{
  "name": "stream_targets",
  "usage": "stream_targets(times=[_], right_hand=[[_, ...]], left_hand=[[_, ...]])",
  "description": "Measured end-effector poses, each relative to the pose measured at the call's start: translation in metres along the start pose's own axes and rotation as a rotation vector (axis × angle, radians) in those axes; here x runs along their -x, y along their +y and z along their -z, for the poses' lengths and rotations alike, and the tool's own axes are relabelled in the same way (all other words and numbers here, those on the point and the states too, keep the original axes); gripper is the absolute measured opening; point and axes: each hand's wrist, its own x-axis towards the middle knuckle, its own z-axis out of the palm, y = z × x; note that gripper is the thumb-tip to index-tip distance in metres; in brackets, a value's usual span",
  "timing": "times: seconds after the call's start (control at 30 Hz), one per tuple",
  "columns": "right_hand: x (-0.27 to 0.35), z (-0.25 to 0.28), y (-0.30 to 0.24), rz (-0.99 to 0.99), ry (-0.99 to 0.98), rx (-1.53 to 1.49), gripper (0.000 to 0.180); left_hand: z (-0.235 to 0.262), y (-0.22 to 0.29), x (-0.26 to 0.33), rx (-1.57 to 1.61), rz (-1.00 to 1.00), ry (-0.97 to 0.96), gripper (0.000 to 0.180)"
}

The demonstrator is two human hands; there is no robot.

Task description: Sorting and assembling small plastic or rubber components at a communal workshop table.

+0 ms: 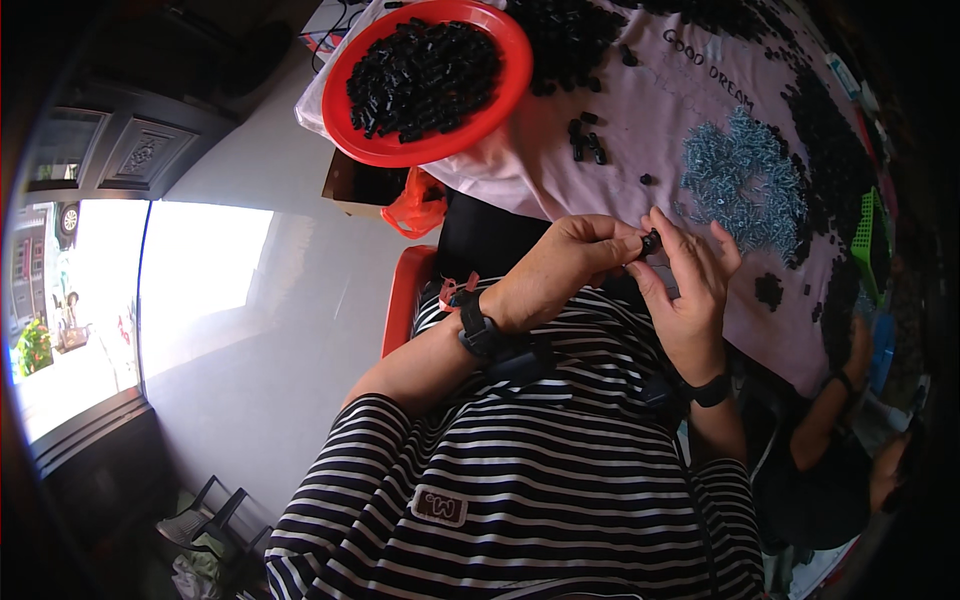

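Just over the near edge of the cloth-covered table, my left hand (560,262) pinches a small black plastic part (651,242) between thumb and fingers. My right hand (695,300) meets it from the other side, thumb and forefinger closed around the same part while the other fingers stand apart. Fingertips cover much of the part, so its exact shape is hidden. Beyond my hands, a few short black cylindrical pieces (590,140) lie loose on the pink cloth (640,110). A heap of bluish metal screws (745,190) spreads to the right.
A red round tray (516,60) heaped with black pieces (425,80) stands at the table's far left. More black parts (565,40) pile up behind. A green plastic basket (868,240) sits at the right edge, near another person's arm (835,405). An orange bag (415,205) hangs below the tray.
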Motion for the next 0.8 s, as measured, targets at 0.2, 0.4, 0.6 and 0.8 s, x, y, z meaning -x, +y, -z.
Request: stream_targets(times=[0.2, 0.4, 0.6, 0.8], right_hand=[[-0.003, -0.001, -0.004, 0.061, 0.032, 0.028, 0.054], [-0.004, -0.005, -0.004, 0.11, 0.082, 0.065, 0.05], [-0.003, -0.003, -0.001, 0.146, 0.084, 0.208, 0.04], [0.0, -0.002, -0.002, 0.165, 0.065, 0.225, 0.024]], left_hand=[[0.0, 0.005, 0.001, -0.002, 0.037, 0.005, 0.021], [0.002, 0.008, 0.002, 0.056, 0.004, -0.054, 0.021], [-0.004, 0.009, 0.002, 0.012, -0.019, -0.026, 0.023], [0.0, 0.012, 0.001, -0.209, 0.049, -0.073, 0.032]])
